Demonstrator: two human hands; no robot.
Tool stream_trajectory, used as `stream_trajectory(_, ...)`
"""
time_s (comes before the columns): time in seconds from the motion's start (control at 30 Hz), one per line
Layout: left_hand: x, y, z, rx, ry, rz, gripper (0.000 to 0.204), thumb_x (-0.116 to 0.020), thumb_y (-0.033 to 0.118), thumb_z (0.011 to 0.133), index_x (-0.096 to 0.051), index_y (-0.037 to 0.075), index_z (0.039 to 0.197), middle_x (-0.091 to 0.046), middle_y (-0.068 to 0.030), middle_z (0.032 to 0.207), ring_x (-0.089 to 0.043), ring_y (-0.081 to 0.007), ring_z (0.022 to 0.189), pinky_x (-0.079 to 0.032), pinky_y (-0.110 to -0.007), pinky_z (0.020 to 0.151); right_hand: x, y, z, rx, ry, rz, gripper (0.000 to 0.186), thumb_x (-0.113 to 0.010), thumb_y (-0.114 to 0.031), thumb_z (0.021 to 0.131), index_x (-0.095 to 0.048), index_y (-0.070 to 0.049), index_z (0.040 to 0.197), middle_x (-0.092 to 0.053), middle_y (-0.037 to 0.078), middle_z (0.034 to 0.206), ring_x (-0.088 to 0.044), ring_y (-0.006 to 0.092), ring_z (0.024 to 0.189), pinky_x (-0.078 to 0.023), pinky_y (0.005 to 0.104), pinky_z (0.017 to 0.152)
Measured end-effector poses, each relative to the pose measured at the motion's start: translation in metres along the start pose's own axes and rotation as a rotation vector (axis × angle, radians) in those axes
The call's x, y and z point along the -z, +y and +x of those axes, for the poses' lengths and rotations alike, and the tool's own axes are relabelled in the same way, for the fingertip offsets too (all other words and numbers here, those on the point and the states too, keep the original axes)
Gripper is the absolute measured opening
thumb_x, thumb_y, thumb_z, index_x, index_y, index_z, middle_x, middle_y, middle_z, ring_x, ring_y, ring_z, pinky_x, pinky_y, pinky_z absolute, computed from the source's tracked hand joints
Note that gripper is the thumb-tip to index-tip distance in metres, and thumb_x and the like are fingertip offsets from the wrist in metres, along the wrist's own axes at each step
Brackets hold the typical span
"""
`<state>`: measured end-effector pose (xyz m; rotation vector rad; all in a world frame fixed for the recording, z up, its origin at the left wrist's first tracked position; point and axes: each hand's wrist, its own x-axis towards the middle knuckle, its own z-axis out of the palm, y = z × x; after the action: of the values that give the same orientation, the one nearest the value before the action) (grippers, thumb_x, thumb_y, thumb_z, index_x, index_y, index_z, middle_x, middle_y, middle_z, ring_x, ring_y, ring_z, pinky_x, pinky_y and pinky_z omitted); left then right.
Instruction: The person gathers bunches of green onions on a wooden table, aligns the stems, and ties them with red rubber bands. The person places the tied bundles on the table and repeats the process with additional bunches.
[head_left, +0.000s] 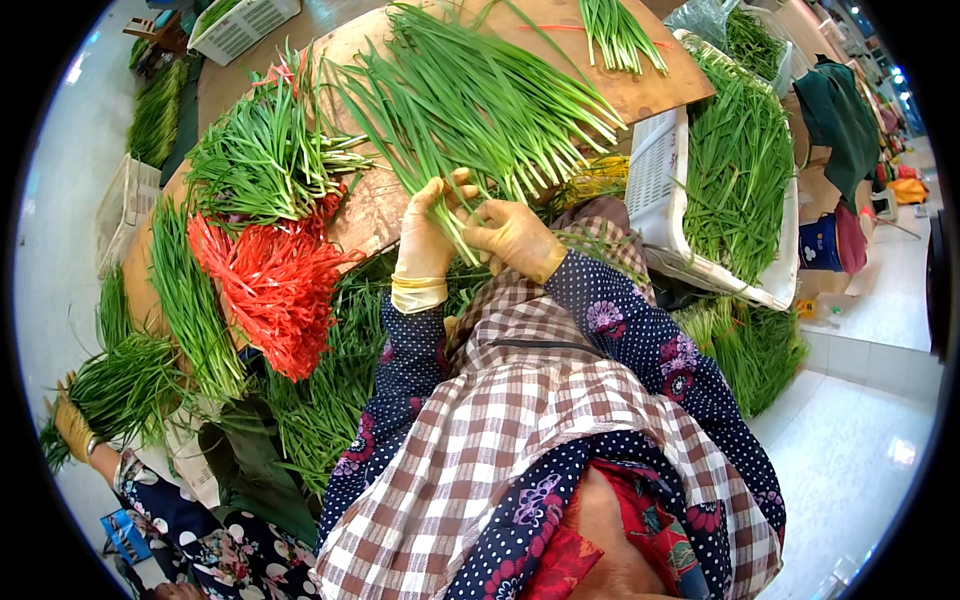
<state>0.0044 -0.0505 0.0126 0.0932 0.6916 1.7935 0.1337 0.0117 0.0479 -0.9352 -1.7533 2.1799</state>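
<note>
My gloved left hand (425, 235) is closed round the white lower ends of a few garlic chives (408, 150), whose green leaves stretch up over the table. Close beside it, the fingertips of my gloved right hand (515, 238) are pinched together at the same stems. Just beyond both hands, a wide fanned pile of chives (490, 100) lies on the wooden table (380, 205), white ends toward me. What exactly sits between the right fingertips is partly hidden.
Red plastic ties (275, 285) hang at the table's left edge near bundled chives (260, 160). A white crate (655, 190) of chives stands at right. Another bunch (620, 35) lies at the far edge. At lower left, a co-worker's gloved hand (75, 425) holds chives.
</note>
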Motion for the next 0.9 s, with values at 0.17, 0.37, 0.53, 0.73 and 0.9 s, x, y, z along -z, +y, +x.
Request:
stream_trajectory(0.17, 0.001, -0.002, -0.002, -0.090, 0.053, 0.085, 0.031, -0.056, 0.016, 0.085, -0.054, -0.004, 0.108, -0.061, -0.0127, 0.093, -0.060, -0.0206, 0.081, -0.051, -0.030, 0.073, -0.007, -0.008, -0.011, 0.287, 0.274, -0.600, 0.028, -0.064, -0.024, 0.075, -0.060, 0.000, 0.088, -0.061, 0.017, 0.068, -0.061, 0.0284, 0.061, -0.048, 0.0365, 0.056)
stream_trajectory(0.37, 0.009, 0.005, -0.005, -0.032, 0.028, 0.087, 0.025, -0.053, 0.013, 0.085, -0.055, -0.002, 0.105, -0.062, -0.0102, 0.087, -0.060, -0.0191, 0.079, -0.049, -0.030, 0.071, -0.004, -0.002, -0.013, 0.275, 0.340, -0.629, 0.024, -0.062, -0.027, 0.074, -0.061, -0.005, 0.083, -0.060, 0.018, 0.068, -0.060, 0.0333, 0.065, -0.047, 0.0402, 0.060)
stream_trajectory(0.53, -0.008, 0.010, -0.014, -0.081, 0.183, 0.425, 0.027, -0.062, 0.025, 0.084, -0.056, 0.002, 0.098, -0.061, -0.0049, 0.075, -0.057, -0.0120, 0.058, -0.044, -0.020, 0.043, -0.009, 0.003, -0.013, 0.557, 0.454, -0.966, 0.016, -0.059, -0.025, 0.076, -0.056, -0.009, 0.079, -0.057, 0.012, 0.058, -0.058, 0.0309, 0.054, -0.045, 0.0416, 0.050)
stream_trajectory(0.73, -0.006, 0.002, -0.009, -0.187, 0.136, 0.330, 0.025, -0.063, 0.009, 0.081, -0.054, 0.000, 0.103, -0.061, -0.0052, 0.075, -0.059, -0.0140, 0.063, -0.049, -0.024, 0.049, -0.005, 0.005, -0.005, 0.425, 0.336, -0.829, 0.020, -0.059, -0.024, 0.079, -0.055, -0.006, 0.073, -0.053, 0.013, 0.055, -0.056, 0.0253, 0.048, -0.045, 0.0381, 0.048)
stream_trajectory(0.9, -0.004, 0.007, -0.009, -0.058, 0.041, 0.285, 0.023, -0.057, 0.013, 0.086, -0.053, 0.000, 0.104, -0.060, -0.0069, 0.076, -0.060, -0.0172, 0.063, -0.054, -0.032, 0.050, 0.001, 0.011, 0.002, 0.113, 0.148, -0.067, 0.024, -0.057, -0.018, 0.087, -0.054, 0.000, 0.072, -0.051, 0.002, 0.056, -0.043, 0.0061, 0.043, -0.039, 0.0251, 0.038)
